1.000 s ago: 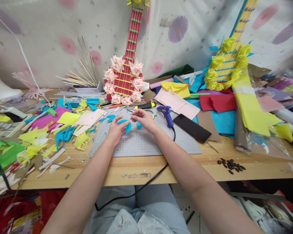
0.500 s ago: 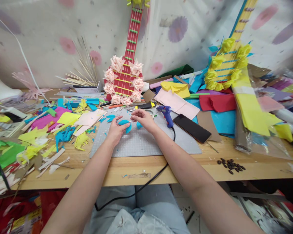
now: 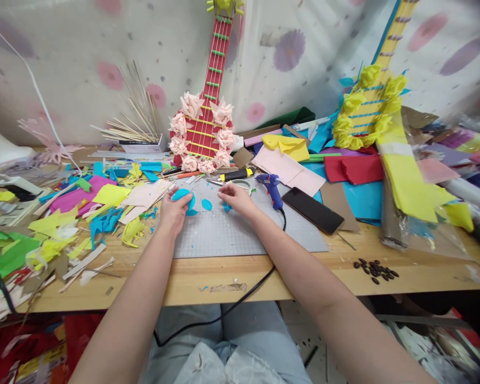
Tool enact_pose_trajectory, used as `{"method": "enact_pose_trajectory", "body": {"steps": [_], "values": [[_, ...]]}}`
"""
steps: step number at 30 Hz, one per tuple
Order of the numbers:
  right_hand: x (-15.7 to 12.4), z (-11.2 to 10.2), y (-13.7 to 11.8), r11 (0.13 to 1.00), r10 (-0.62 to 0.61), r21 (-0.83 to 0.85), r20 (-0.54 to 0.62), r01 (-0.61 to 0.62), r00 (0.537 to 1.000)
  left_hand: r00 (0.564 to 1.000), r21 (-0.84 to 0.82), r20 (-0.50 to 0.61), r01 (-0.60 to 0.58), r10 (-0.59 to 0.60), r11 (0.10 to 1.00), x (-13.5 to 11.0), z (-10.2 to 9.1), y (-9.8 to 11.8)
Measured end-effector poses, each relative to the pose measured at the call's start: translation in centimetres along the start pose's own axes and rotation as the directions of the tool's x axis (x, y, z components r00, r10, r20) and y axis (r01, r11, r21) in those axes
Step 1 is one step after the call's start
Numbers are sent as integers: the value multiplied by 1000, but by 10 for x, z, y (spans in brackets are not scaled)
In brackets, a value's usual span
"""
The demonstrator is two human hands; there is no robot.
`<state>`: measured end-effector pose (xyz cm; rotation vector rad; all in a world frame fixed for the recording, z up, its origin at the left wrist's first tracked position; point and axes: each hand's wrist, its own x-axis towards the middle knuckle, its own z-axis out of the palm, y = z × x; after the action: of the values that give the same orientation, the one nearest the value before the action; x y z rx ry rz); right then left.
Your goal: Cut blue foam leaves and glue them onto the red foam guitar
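My left hand (image 3: 173,209) is closed on a rounded piece of blue paper (image 3: 185,197), pinched between thumb and fingers above the left part of the grey cutting mat (image 3: 224,240). Between my hands a small blue paper leaf (image 3: 207,205) shows over the mat. My right hand (image 3: 237,198) hovers to the right of it, thumb and fingertips slightly apart, with nothing visible in them. Under its fingers another blue paper piece (image 3: 226,207) is partly hidden. A blue glue gun (image 3: 272,191) lies right of my right hand, its black cord running down off the table.
Behind the mat stands a red paper guitar (image 3: 202,133) with pink flowers; a yellow one (image 3: 364,106) is at the right. A phone (image 3: 312,209), a yellow-black cutter (image 3: 237,174) and dark beads (image 3: 376,270) lie about. Paper scraps (image 3: 110,194) cover the left side.
My left hand has moved left and turned, with blue paper in it. The blue leaf between my hands now shows apart from my left hand. My right fingers have lowered slightly and loosened.
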<state>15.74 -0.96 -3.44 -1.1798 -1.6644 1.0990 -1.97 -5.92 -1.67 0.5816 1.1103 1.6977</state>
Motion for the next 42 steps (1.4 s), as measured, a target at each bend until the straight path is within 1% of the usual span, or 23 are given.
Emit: {"method": "enact_pose_trajectory", "body": {"steps": [2, 4, 6, 8, 10, 12, 14, 17, 20, 22, 23, 24, 26, 27, 28, 30, 32, 35, 36, 38, 40, 42], "values": [[1, 2, -2, 981, 32, -194, 32, -25, 999, 999, -33, -32, 1, -2, 999, 3, -3, 1], [3, 6, -8, 924, 54, -381, 72, -22, 996, 999, -60, -50, 1, -4, 998, 4, -3, 2], [5, 15, -18, 850, 51, -526, 125, 22, 991, 998, -77, -61, -6, 1, 997, 4, -3, 2], [6, 26, -28, 781, 20, -616, 189, 102, 982, 997, -93, -80, -19, 11, 995, 4, -3, 4], [6, 37, -36, 728, -17, -662, 244, 179, 970, 994, -108, -103, -30, 19, 994, 3, -4, 6], [5, 46, -40, 700, -26, -676, 297, 229, 955, 993, -119, -115, -32, 19, 992, 3, -5, 9], [4, 51, -40, 695, -10, -671, 348, 257, 937, 993, -128, -121, -26, 10, 992, 2, -5, 11], [2, 54, -37, 703, -3, -643, 425, 305, 905, 992, -134, -127, -14, -3, 991, 0, -5, 11], [3, 51, -32, 716, -82, -585, 473, 382, 877, 992, -143, -130, -16, -2, 990, 0, -4, 11], [4, 46, -30, 755, -159, -519, 447, 400, 880, 991, -153, -133, -20, -1, 988, 1, -4, 11], [4, 41, -29, 792, -180, -476, 415, 382, 892, 991, -155, -135, -20, -2, 988, 1, -5, 11], [4, 35, -27, 840, -187, -419, 373, 345, 909, 991, -156, -135, -17, -4, 988, 2, -5, 11], [2, 21, -25, 946, -129, -250, 291, 206, 948, 992, -158, -127, -10, -10, 987, 2, -6, 10], [1, 14, -23, 985, -82, -125, 253, 116, 964, 993, -158, -120, -6, -13, 987, 2, -7, 9], [-1, 6, -21, 999, -46, 22, 240, 42, 970, 994, -158, -110, -5, -13, 987, 2, -7, 8], [-5, -7, -18, 965, -1, 257, 215, -56, 977, 996, -152, -91, -4, -10, 988, 2, -7, 6], [-8, -14, -15, 888, 47, 442, 188, -127, 981, 997, -138, -73, -1, -10, 990, 1, -7, 3], [-11, -17, -12, 755, 135, 615, 192, -226, 972, 999, -105, -38, 20, -24, 994, -1, -6, -1], [-12, -16, -12, 726, 154, 639, 210, -255, 966, 999, -90, -28, 29, -31, 996, -2, -5, -2], [-14, -14, -13, 704, 167, 646, 253, -295, 953, 999, -60, -14, 41, -42, 997, -4, -4, -4], [-16, -13, -14, 717, 158, 625, 287, -309, 945, 999, -30, 2, 38, -37, 999, -6, -3, -5], [-19, -11, -15, 742, 141, 599, 298, -300, 944, 1000, -4, 16, 24, -24, 1000, -7, -2, -6]]}}
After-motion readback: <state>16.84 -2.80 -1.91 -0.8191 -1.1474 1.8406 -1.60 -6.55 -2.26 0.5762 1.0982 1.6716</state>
